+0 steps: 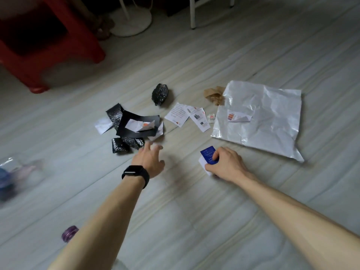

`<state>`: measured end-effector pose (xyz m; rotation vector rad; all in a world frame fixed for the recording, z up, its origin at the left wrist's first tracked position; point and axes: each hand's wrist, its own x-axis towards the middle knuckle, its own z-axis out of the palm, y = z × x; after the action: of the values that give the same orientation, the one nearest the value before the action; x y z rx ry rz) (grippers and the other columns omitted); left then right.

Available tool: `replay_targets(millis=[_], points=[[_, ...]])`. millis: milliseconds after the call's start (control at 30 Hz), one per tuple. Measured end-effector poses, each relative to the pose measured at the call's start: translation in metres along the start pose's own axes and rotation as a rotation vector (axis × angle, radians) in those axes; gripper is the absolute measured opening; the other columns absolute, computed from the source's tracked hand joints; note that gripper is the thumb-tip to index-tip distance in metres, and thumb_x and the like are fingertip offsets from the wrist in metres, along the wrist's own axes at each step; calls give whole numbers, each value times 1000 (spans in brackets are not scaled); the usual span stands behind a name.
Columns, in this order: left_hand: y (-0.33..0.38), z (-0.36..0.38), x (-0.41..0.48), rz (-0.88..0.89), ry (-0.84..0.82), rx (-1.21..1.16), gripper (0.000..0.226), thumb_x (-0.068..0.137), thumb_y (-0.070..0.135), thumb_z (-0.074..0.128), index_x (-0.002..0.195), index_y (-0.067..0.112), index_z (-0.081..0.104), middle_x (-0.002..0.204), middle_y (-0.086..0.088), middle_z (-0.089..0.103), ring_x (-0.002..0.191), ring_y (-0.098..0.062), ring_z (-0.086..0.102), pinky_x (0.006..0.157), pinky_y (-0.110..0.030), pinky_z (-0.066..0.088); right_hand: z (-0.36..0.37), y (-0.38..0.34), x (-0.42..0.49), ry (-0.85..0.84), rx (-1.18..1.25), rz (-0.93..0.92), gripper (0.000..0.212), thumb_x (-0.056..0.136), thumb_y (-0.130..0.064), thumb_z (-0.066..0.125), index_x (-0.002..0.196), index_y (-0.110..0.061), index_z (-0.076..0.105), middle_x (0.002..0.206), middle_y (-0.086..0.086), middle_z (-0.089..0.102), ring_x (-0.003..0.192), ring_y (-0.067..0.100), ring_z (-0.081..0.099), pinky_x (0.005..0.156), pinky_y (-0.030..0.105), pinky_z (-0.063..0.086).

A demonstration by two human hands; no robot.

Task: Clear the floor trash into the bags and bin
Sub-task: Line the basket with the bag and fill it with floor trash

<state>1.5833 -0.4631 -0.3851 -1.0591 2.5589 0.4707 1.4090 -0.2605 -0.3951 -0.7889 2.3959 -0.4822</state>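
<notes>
Ok, left hand [150,160] is open, fingers spread, palm down, just short of the black scrap pile [130,129] on the floor [185,211]. Pile lies straight ahead and slightly left of it; nearest bit is a white paper corner [158,131] right at the fingertips, with crumpled black pieces [126,144] just left of that. Right hand [224,164] is closed on a blue card [209,154] with a white slip under it, so it's busy. Beyond it, up and right: big crinkled white sheet [263,117], printed leaflets [187,115] between sheet and pile, brown paper wad [213,95] touching the sheet's far corner, black crumpled ball [160,94] further out. Judgement: left hand is nearer the pile and free, so it takes that; pile's long axis runs roughly left-right across the reach, so grab from the near edge. No bag or bin in view
</notes>
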Motion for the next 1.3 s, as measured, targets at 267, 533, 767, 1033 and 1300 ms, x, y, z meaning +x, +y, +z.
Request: replay_targets(millis=[267, 533, 767, 1033, 1300], points=[[-48, -26, 43, -60, 233, 44, 88, 80, 47, 69, 151, 20, 24, 153, -12, 27, 136, -36, 33, 105, -48, 37, 16, -51, 29, -61, -221, -61, 31, 72, -35, 71, 94, -16, 60, 102, 4, 65, 97, 26, 61, 76, 29, 42], [-26, -8, 90, 22, 118, 78, 86, 88, 61, 54, 153, 35, 5, 157, -7, 27, 141, -32, 30, 108, -50, 34, 25, -55, 38, -48, -305, -19, 32, 78, -35, 72, 98, -13, 61, 104, 7, 63, 97, 31, 62, 74, 28, 42], [-14, 5, 66, 95, 217, 143, 24, 97, 18, 44, 112, 19, 62, 97, -12, 68, 85, -36, 66, 63, -39, 45, 29, -49, 34, -1, -289, -56, 27, 79, -38, 70, 92, -19, 56, 103, 3, 61, 98, 27, 62, 79, 29, 44], [-45, -48, 6, 135, 445, -215, 17, 93, 26, 59, 100, 23, 75, 90, -9, 75, 84, -35, 67, 65, -36, 52, 38, -67, 18, 26, -413, -2, 45, 89, -37, 65, 121, -8, 53, 121, 10, 58, 111, 29, 58, 92, 33, 45], [-85, -104, -73, 144, 634, -414, 10, 88, 29, 70, 91, 23, 78, 88, 2, 76, 80, -22, 71, 62, -24, 46, 29, -114, -17, -136, -437, 84, 40, 73, -33, 70, 108, -15, 62, 113, 9, 63, 106, 31, 62, 76, 28, 48]])
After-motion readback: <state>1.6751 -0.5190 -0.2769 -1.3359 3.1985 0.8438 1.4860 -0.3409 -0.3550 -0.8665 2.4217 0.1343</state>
